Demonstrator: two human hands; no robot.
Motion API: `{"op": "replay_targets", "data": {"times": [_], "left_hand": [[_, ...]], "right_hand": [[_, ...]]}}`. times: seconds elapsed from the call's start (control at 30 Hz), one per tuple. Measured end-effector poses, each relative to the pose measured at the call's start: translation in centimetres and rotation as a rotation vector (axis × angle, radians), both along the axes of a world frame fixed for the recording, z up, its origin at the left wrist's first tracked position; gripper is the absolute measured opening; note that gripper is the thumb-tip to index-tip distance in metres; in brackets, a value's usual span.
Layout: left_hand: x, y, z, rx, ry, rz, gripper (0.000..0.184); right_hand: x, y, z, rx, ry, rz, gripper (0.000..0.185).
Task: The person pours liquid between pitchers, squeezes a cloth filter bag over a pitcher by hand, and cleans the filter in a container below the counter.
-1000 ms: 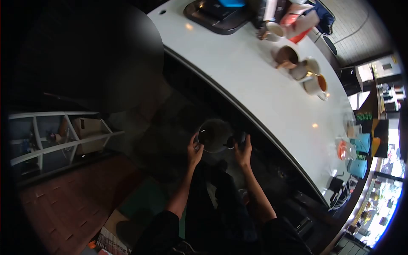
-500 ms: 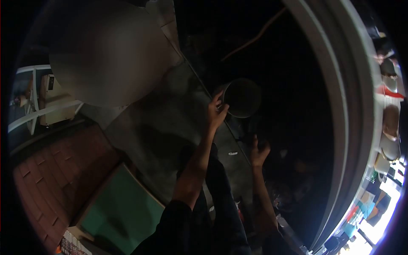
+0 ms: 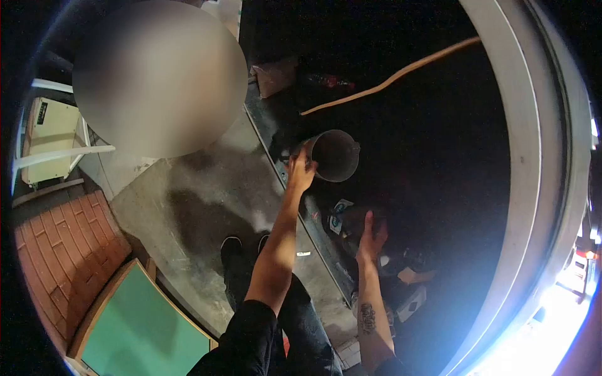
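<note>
My left hand is closed on the near side of a grey jug, whose round mouth faces me and has a small lip at its right. The jug's inside looks dark, and I cannot make out anything in it. Lower and to the right, my right hand reaches over the dark area with fingers apart, holding nothing. Close to it lies a blue-and-white wrapper.
A long bent stick crosses the dark area beyond the jug, near a brownish bag. A pale curved edge runs down the right. At left are a green board, a brick-patterned panel and a cream box.
The view has brightened and shifted. My left hand still holds the jug, now further left and slightly lower in view. My right hand also appears slightly lower, its fingers still apart.
</note>
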State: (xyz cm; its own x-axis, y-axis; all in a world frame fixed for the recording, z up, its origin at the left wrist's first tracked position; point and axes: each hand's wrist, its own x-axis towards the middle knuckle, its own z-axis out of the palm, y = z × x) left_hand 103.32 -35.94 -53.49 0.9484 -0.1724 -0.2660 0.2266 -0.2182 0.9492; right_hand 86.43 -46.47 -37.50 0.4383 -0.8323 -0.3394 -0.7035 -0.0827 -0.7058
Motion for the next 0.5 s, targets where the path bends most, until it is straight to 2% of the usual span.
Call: {"op": "replay_targets", "data": {"times": [0.03, 0.07, 0.13, 0.17, 0.2, 0.23, 0.3, 0.33, 0.4, 0.43, 0.47, 0.5], "left_hand": [[-0.1, 0.8, 0.5, 0.245, -0.003, -0.092, 0.064], [0.3, 1.5, 1.0, 0.352, -0.002, -0.188, 0.064], [-0.1, 2.2, 0.9, 0.406, -0.001, -0.218, 0.064], [-0.4, 2.7, 0.9, 0.453, -0.003, -0.242, 0.064], [-0.2, 4.0, 3.5, 0.462, 0.032, -0.309, 0.063], [-0.6, 5.0, 4.0, 0.475, 0.031, -0.313, 0.063], [-1.6, 7.0, 5.2, 0.506, 0.005, -0.284, 0.061], [-2.2, 7.9, 5.4, 0.498, 0.007, -0.281, 0.057], [-3.4, 9.9, 6.3, 0.489, 0.017, -0.296, 0.055], [-3.8, 10.8, 7.0, 0.467, 0.026, -0.315, 0.054], [-3.8, 11.8, 6.4, 0.285, 0.081, -0.343, 0.048], [-4.2, 12.3, 8.0, 0.289, 0.071, -0.343, 0.048]], "right_hand": [[0.1, 0.2, 0.2, 0.004, 0.002, -0.007, 0.083], [0.5, 0.1, 0.3, 0.037, 0.047, -0.093, 0.088], [1.6, 0.0, 1.1, 0.08, 0.092, -0.186, 0.094], [2.3, 0.0, 1.6, 0.022, -0.044, -0.147, 0.094], [3.0, 0.1, 2.3, -0.036, -0.178, -0.108, 0.095], [4.0, 0.1, 3.6, -0.023, -0.179, -0.115, 0.095], [6.1, 0.0, 5.8, -0.154, -0.401, -0.028, 0.087], [7.3, 0.0, 5.6, -0.142, -0.406, -0.032, 0.087], [8.8, -0.1, 4.5, -0.365, -0.233, 0.025, 0.078], [8.7, -0.3, 2.7, -0.362, -0.234, 0.014, 0.078], [8.6, -0.6, 0.2, -0.371, -0.057, 0.075, 0.075], [8.7, -0.7, -0.7, -0.377, 0.117, 0.142, 0.072]]}}
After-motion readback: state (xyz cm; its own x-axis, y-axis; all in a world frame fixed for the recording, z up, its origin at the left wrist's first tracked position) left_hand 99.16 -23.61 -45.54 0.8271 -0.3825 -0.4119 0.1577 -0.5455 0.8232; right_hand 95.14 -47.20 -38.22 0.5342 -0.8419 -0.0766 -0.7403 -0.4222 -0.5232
